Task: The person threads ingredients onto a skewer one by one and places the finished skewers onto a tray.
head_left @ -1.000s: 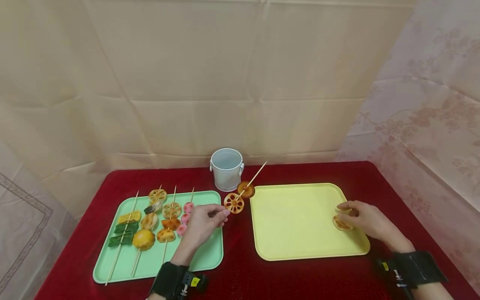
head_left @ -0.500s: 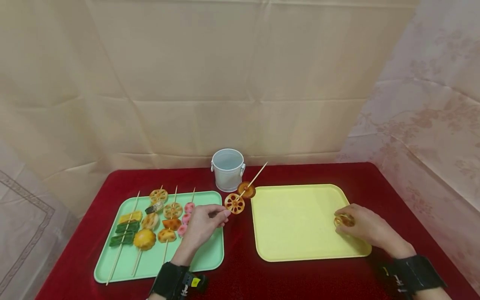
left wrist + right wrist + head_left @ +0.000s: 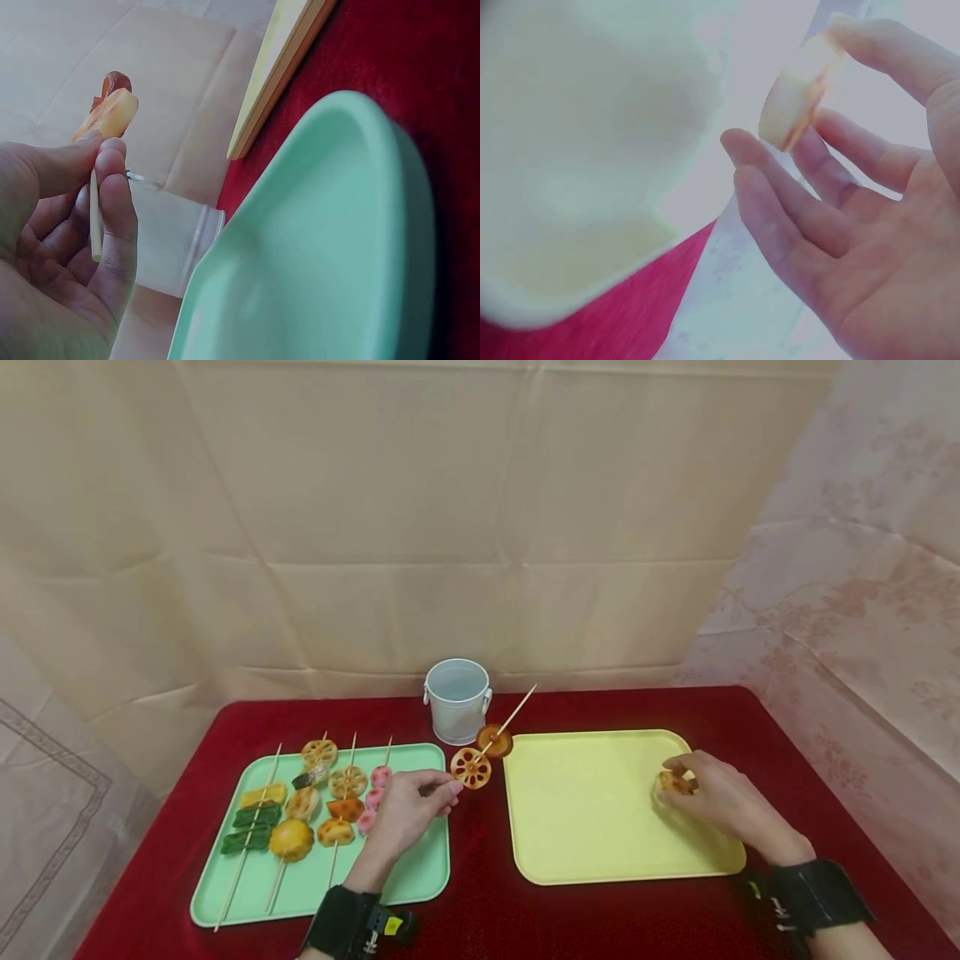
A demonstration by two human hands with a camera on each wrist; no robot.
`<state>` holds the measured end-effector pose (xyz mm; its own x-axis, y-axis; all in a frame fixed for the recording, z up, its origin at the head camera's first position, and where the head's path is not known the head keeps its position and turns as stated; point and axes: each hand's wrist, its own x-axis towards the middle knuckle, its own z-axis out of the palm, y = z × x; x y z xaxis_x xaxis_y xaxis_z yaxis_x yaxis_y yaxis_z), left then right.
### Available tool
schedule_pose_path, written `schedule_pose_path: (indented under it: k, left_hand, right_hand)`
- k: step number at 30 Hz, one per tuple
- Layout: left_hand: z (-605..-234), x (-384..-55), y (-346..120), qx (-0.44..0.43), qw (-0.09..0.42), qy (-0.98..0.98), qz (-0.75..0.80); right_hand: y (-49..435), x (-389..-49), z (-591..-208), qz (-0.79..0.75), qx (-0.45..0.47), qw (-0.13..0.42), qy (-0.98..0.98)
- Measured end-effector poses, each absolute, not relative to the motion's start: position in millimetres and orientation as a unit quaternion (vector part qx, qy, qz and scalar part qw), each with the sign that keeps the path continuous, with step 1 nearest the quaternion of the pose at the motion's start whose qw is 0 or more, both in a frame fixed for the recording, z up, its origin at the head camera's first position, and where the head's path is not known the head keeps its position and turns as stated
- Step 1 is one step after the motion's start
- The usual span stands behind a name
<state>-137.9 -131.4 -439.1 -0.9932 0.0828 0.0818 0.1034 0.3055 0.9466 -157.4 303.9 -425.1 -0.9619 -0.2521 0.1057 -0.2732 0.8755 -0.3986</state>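
Observation:
In the head view my left hand [image 3: 405, 814] pinches the lower end of a bamboo skewer [image 3: 517, 708] between thumb and fingers. A lotus root slice [image 3: 471, 768] and a brown mushroom-like cap [image 3: 495, 741] are threaded on it. The skewer's blunt end shows below my fingers in the left wrist view, and its tip points up to the right. Over the right part of the yellow tray [image 3: 585, 810], my right hand [image 3: 731, 802] holds a round pale slice with a browned face [image 3: 675, 782]. The right wrist view shows this slice [image 3: 791, 105] pinched between thumb and fingertips.
A green tray [image 3: 408, 881] on the left bears several loaded skewers, among them green vegetables [image 3: 255, 815], a yellow scalloped piece [image 3: 291, 840] and pink balls [image 3: 373, 799]. A small white bucket [image 3: 459, 714] stands behind, between the trays. Red cloth [image 3: 487, 910] covers the table.
My right hand has closed its fingers on the round slice, tilted it and moved it slightly left above the yellow tray. My left hand and its skewer have stayed nearly still.

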Motion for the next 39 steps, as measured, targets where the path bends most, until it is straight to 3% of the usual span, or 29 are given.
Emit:
schedule_pose_path:
  k: [10,18,39]
  left_hand:
    - [-439,-138,-131,-0.057,0.009,-0.809,-0.585]
    - [-439,-138,-132,-0.063,0.011,-0.812,-0.58]
    - [-442,-138,-133,-0.071,0.018,-0.808,-0.584]
  right_hand:
    - [261,-173,-413,0.292,0.149,0.057,-0.943]
    - [224,-188,-400,0.384,0.086,0.077,-0.916]
    - [156,-211,-411,0.675,0.018,0.012,-0.738]
